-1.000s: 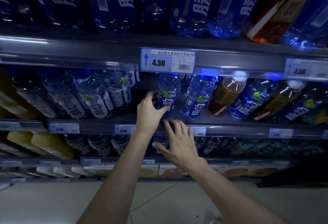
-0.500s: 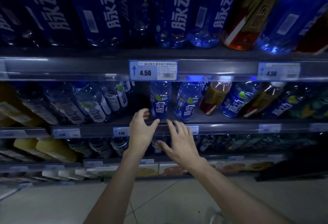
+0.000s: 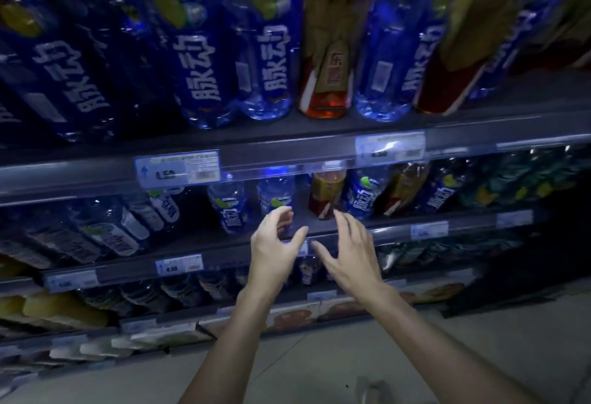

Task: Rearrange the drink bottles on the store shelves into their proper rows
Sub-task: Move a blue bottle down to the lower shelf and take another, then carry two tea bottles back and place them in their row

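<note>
Blue-labelled drink bottles (image 3: 204,61) fill the upper shelf, with an amber tea bottle (image 3: 329,52) standing among them and a second amber bottle (image 3: 454,52) further right. On the middle shelf stand smaller blue bottles (image 3: 230,208) and an amber bottle (image 3: 324,194) between them. My left hand (image 3: 275,247) hovers in front of the middle shelf's edge, fingers loosely curved, holding nothing. My right hand (image 3: 348,250) is beside it with fingers spread, also empty, just below the small amber bottle.
Price tags (image 3: 177,172) sit on the grey shelf rails (image 3: 287,148). Yellow bottles (image 3: 60,311) lie on a lower shelf at left, with flat packs (image 3: 105,349) below. Pale floor tiles (image 3: 319,355) lie under my arms.
The view tilted up and closer, so the upper shelf now fills the top. My left hand came off the blue bottle it touched and both hands shifted right, in front of the middle shelf.
</note>
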Demonstrator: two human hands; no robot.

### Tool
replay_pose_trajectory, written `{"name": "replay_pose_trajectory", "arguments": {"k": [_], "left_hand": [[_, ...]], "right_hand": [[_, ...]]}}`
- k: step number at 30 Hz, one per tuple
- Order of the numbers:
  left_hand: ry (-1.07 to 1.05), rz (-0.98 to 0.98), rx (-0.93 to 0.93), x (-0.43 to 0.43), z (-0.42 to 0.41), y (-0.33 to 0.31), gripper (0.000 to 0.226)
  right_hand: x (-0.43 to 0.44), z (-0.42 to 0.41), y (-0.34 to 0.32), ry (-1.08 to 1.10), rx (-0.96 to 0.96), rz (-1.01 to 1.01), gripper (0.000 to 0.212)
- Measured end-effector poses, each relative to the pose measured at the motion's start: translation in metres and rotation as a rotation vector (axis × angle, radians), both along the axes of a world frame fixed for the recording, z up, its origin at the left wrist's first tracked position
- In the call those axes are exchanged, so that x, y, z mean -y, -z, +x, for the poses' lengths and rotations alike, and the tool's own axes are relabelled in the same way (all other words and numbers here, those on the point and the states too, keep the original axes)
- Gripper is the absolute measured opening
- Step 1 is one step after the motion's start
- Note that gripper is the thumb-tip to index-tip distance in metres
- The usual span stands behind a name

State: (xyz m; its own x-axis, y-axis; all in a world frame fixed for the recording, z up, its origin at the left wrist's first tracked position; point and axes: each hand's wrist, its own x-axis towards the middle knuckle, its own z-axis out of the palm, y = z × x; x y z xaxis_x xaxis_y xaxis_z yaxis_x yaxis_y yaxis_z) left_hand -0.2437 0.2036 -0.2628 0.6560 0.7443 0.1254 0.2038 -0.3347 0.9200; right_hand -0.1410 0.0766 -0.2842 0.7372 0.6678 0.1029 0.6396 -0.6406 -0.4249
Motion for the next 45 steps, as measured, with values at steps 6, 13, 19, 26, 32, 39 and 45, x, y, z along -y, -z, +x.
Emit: {"name": "replay_pose_trajectory", "arguments": {"k": [6, 13, 19, 26, 32, 39, 45], "left_hand": [[-0.066, 0.060, -0.052, 0.032, 0.056, -0.004, 0.065], [-0.263, -0.023, -0.150, 0.044, 0.105, 0.005, 0.081], [-0.333, -0.045, -0.175, 0.039, 0.125, 0.016, 0.080], [-0.378, -0.066, -0.156, 0.027, 0.128, 0.025, 0.068], [-0.337, -0.041, -0.166, 0.019, 0.122, 0.024, 0.072], [-0.263, 0.036, -0.192, 0.022, 0.113, 0.018, 0.055], [-0.224, -0.050, -0.111, 0.032, 0.100, 0.012, 0.051]], "right_hand": [[0.038, 0.046, -0.001, 0.101, -0.068, 0.087, 0.084], [0.064, 0.096, 0.004, 0.303, -0.113, 0.165, 0.085], [0.058, 0.126, 0.009, 0.354, -0.225, 0.262, 0.084], [0.045, 0.131, 0.015, 0.412, -0.350, 0.470, 0.078], [0.038, 0.135, 0.014, 0.508, -0.363, 0.544, 0.074], [0.034, 0.132, 0.013, 0.567, -0.376, 0.510, 0.064], [0.039, 0.131, 0.010, 0.574, -0.391, 0.568, 0.050]]}}
